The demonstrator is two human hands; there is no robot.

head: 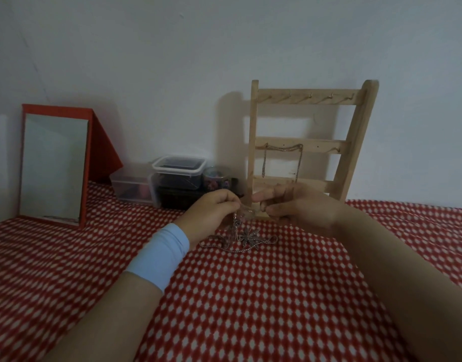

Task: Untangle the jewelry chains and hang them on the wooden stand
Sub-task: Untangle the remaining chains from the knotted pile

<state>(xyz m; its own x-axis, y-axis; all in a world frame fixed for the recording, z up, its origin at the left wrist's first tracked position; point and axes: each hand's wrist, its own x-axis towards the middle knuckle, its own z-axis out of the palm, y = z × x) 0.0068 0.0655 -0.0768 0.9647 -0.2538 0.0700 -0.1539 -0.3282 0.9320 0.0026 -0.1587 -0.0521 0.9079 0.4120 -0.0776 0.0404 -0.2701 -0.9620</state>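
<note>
A tangle of silver chains with a flower-shaped pendant lies on the red-and-white cloth, part of it lifted. My left hand pinches one strand above the pile. My right hand pinches another bit of chain just to the right, fingers curled. Behind them a ladder-like wooden stand leans against the wall. One chain hangs from hooks on its middle rail. The top rail's hooks are bare.
A red-framed mirror stands at the left. Clear plastic boxes and a small jar sit against the wall left of the stand. The patterned cloth covers the surface toward me.
</note>
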